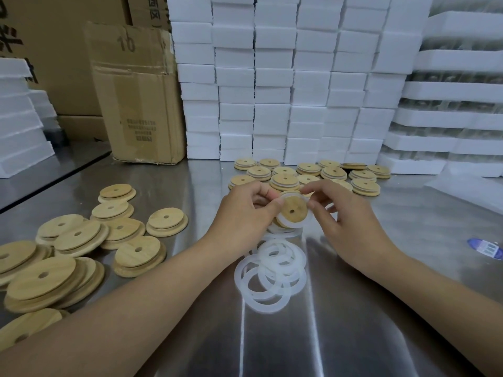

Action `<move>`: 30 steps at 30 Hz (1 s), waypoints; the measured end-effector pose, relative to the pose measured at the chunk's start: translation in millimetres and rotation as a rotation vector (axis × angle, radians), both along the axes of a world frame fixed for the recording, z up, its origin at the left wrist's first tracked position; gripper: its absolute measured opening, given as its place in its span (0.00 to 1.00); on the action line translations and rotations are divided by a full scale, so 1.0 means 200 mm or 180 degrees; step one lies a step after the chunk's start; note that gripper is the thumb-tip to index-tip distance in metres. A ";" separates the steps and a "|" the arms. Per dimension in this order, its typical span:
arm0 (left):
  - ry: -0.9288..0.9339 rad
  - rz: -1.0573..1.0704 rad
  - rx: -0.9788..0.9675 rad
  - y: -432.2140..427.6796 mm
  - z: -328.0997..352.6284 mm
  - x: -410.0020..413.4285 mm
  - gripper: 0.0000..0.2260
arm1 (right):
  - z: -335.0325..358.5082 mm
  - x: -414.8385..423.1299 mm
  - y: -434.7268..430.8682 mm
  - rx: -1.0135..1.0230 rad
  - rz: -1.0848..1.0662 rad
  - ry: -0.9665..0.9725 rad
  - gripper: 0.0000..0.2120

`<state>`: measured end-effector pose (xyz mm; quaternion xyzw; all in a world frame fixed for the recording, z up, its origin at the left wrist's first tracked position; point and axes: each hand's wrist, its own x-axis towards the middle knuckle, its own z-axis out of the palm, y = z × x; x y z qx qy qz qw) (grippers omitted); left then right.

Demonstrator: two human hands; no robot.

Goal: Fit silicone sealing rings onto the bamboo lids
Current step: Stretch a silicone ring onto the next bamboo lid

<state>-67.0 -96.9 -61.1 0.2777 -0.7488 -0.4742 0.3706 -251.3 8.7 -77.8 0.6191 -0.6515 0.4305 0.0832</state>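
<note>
A round bamboo lid (295, 210) with a centre hole is held tilted above the steel table (381, 322), and a white silicone ring (289, 227) lies around its stepped part. My left hand (245, 213) pinches the lid's left edge with thumb and fingers. My right hand (340, 213) pinches the ring at the lid's right edge. A loose heap of several silicone rings (272, 270) lies on the table just under my hands. Bare lids (68, 248) are piled at the left. Lids with rings fitted (310, 172) lie in rows beyond my hands.
Stacks of white foam boxes (272, 77) wall off the back of the table. Cardboard cartons (136, 96) stand at the back left. Foam trays (449, 118) are stacked at the right. A blue-and-white label (487, 247) lies near the right edge.
</note>
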 end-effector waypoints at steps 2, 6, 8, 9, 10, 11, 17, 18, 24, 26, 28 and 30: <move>-0.0029 0.0027 -0.0066 -0.01 -0.01 0.00 0.03 | 0.00 0.00 0.00 0.0010 -0.0001 -0.0038 0.10; -0.0095 0.0110 -0.0165 -0.02 -0.02 0.00 0.04 | 0.00 0.01 0.01 0.0040 0.0026 -0.0084 0.12; -0.0156 0.0173 -0.0209 -0.02 -0.02 0.00 0.05 | 0.01 0.01 0.02 0.0071 0.0028 -0.0123 0.13; -0.0205 0.0218 -0.0249 -0.02 -0.02 0.00 0.05 | 0.01 0.01 0.02 0.0092 0.0029 -0.0138 0.13; -0.0244 0.0257 -0.0278 -0.02 -0.02 0.00 0.05 | 0.01 0.01 0.02 0.0112 0.0033 -0.0149 0.13; -0.0263 0.0281 -0.0284 -0.02 -0.02 0.01 0.06 | 0.01 0.01 0.02 0.0128 0.0040 -0.0160 0.14; -0.0272 0.0224 -0.0112 -0.04 -0.02 0.02 0.05 | 0.02 0.00 0.03 0.0324 0.0033 -0.0144 0.13; -0.0261 0.0210 -0.0056 -0.04 -0.02 0.02 0.05 | 0.02 0.00 0.03 0.0368 0.0032 -0.0147 0.14; -0.0197 0.0108 0.0151 -0.06 -0.01 0.04 0.04 | 0.04 -0.02 0.04 0.0482 0.0105 -0.0348 0.17; -0.0212 0.0073 0.0113 -0.06 -0.01 0.03 0.04 | 0.04 -0.03 0.04 0.0476 0.0160 -0.0584 0.16; -0.0227 0.0057 0.0028 -0.06 -0.02 0.03 0.04 | 0.04 -0.04 0.04 0.0494 0.0205 -0.0816 0.14; -0.0237 0.0041 -0.0066 -0.06 -0.02 0.03 0.04 | 0.03 -0.04 0.04 0.0566 0.0226 -0.0865 0.12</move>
